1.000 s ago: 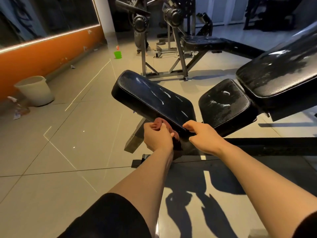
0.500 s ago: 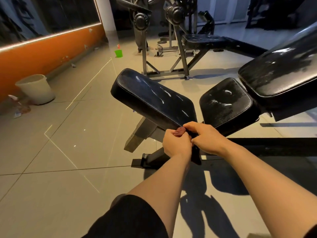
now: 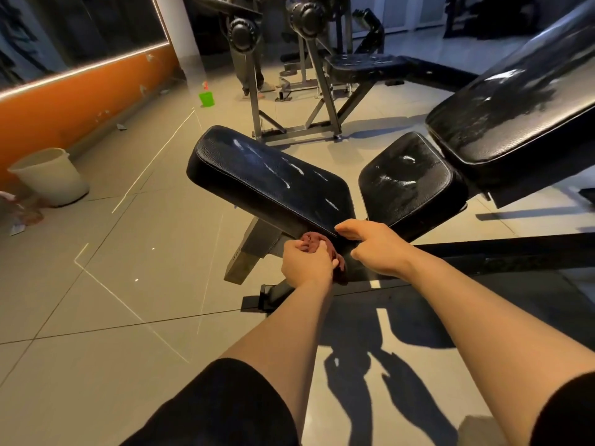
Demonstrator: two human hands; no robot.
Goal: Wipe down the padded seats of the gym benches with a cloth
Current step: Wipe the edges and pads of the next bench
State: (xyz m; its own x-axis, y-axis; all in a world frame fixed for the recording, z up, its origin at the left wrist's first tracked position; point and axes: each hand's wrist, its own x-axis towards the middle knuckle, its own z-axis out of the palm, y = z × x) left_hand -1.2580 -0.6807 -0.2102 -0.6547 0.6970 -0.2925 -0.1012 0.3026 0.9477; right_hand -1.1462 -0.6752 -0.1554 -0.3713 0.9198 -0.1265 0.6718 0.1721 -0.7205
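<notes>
Left hand (image 3: 306,263) back leftward, grip bunching cloth (image 3: 314,243), right hand (image 3: 375,244) curled on pad (image 3: 273,178), bucket (image 3: 48,175) left.

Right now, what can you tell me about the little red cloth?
The cloth is dark reddish-brown, soft-looking and bunched into a wad. The left hand grips it, hiding most of it. It sits against the near lower edge of the tilted black pad, just beside the right hand.

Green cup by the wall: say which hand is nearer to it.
Left. The left hand, gripping the cloth, sits on the green cup's side; the right hand lies farther right.
</notes>
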